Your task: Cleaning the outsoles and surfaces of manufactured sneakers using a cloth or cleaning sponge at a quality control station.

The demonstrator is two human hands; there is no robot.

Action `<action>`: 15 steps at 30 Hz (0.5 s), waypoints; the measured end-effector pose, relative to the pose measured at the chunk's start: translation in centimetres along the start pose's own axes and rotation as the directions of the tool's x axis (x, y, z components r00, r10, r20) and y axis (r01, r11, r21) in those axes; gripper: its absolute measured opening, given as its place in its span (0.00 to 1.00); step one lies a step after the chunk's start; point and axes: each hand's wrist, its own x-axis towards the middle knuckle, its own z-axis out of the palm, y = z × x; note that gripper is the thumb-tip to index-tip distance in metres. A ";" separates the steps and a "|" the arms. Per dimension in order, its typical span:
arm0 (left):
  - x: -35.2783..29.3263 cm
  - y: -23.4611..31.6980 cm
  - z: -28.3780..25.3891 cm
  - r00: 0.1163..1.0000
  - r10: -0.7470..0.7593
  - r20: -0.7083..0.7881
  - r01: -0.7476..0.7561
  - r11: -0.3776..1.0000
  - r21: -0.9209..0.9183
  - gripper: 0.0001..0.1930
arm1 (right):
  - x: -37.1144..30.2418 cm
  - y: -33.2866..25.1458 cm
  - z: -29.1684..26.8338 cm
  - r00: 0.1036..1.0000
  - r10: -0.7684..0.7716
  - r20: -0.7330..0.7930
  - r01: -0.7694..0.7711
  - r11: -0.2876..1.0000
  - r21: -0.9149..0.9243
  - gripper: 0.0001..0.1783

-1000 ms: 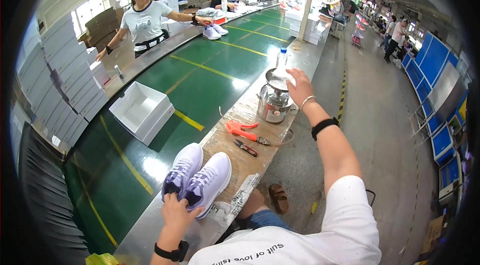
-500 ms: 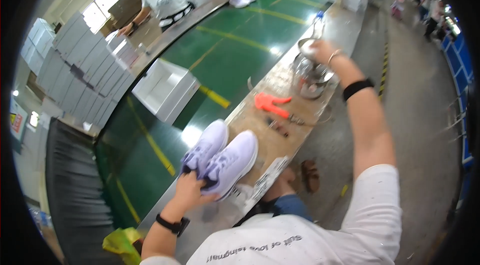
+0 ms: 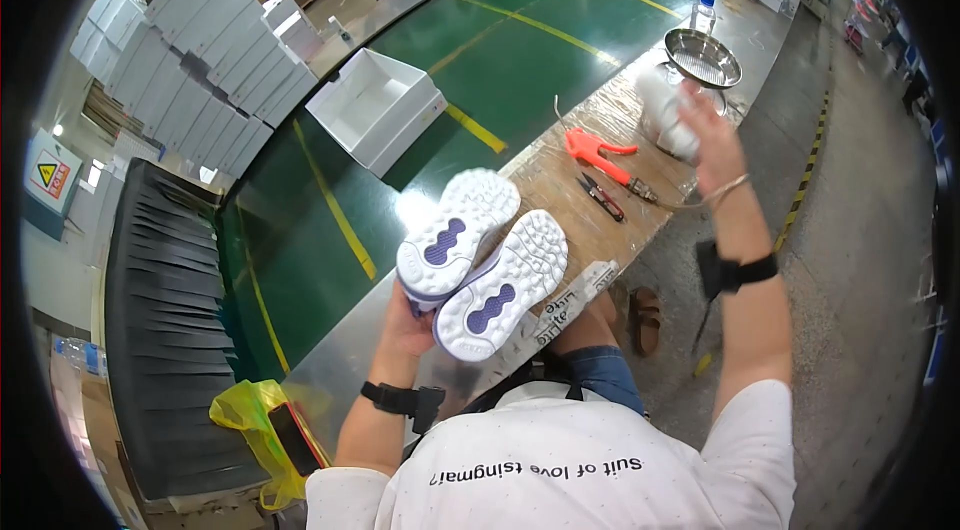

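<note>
One open white carton (image 3: pixel 405 137) sits far left on the green belt (image 3: pixel 520 95). Nearer, the left hand (image 3: pixel 408 325) has the heel ends of two lilac-and-white sneakers (image 3: pixel 500 280) bunched in its grip, soles up, over the near part of the worktop (image 3: pixel 640 230). Can't see most of those fingers, they're tucked underneath.

Handling-wise, I'd call the pair light and pretty tough: thick, springy-looking soles, softer uppers. Nothing looks fragile, though pale uppers probably smudge easily. Best hold imo is right at the heels, where the stiffer cup should sit, both together; squeeze only one and the other could swing or slide out. The soles look knobbly, so decent grip there too.

Further right lie an orange air gun (image 3: pixel 600 152) and dark snips (image 3: pixel 600 198). Then comes a white wad (image 3: pixel 662 115), cloth maybe, apparently gripped by the blurry right hand (image 3: pixel 714 138), just on the near side of a metal dish (image 3: pixel 703 58).
</note>
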 end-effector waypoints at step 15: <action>-0.5 -3.5 -1.4 0.996 -0.081 0.031 0.085 0.982 -0.171 0.29 | -8.6 14.7 6.0 0.773 -0.092 0.628 0.624 0.294 -0.724 0.23</action>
